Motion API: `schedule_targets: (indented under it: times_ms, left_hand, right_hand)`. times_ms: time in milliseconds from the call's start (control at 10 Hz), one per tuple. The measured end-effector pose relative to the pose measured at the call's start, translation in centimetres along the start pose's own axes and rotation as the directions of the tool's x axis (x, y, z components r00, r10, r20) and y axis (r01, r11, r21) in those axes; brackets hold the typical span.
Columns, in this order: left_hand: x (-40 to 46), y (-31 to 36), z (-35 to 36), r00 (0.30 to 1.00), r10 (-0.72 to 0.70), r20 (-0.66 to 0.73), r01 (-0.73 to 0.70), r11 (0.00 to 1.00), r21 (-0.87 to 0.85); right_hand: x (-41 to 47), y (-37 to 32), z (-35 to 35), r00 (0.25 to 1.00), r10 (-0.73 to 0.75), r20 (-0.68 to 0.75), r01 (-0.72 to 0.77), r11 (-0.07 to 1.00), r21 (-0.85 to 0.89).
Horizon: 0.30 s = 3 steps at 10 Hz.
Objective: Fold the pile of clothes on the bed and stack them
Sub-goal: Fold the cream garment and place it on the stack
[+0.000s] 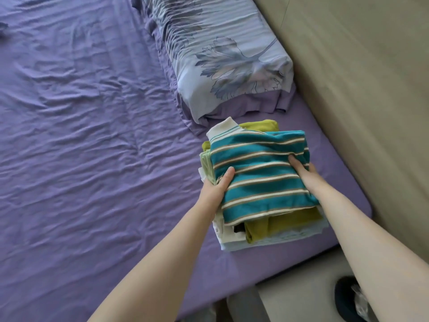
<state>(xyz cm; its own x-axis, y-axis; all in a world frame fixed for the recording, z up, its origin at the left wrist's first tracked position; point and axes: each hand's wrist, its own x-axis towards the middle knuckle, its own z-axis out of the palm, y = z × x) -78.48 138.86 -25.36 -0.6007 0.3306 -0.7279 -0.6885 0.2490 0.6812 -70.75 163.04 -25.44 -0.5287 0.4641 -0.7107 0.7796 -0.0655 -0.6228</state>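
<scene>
I have both hands on the stack (262,205), which sits near the bed's (92,159) right edge, close to its near right corner and just short of the pillow (227,56). My left hand (217,185) grips the stack's left side, thumb on top of the striped shirt (260,173) and fingers tucked out of sight down the side. My right hand (301,169) holds the right side the same way, thumb lying on the stripes, fingers curled under the shirt's edge where I cannot see how many layers they catch.

I judge this a light load but a floppy one: soft knits and thin cloth, nothing stiff to keep the layers square. The green top (285,224) and the pale pieces beneath it poke out unevenly at the near edge, and the white collar sticks out at the far left corner, so the layers would likely slide on one another if squeezed from the top alone. I would take hold low, fingers under the bottom layer on both sides, thumbs pressing down, and keep it level
</scene>
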Motion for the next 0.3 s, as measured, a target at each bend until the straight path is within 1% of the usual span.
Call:
schedule_targets:
  times_ms: [100,200,300]
  left_hand:
    - [-1.0,1.2,0.2,0.993,0.014,-0.116,0.007,0.984,0.179]
    - [-3.0,3.5,0.1,0.971,0.049,-0.236,0.077,0.864,0.498]
    - [-6.0,6.2,0.1,0.963,0.176,-0.206,0.034,0.675,0.737]
  right_hand:
    - [-1.4,-1.1,0.0,0.984,0.07,-0.163,-0.113,0.956,-0.27]
    - [-4.6,-3.6,0.2,0.918,-0.158,-0.362,-0.112,0.776,-0.621]
    - [-8.3,-6.3,1.9,0.879,-0.349,-0.325,-0.002,0.679,-0.734]
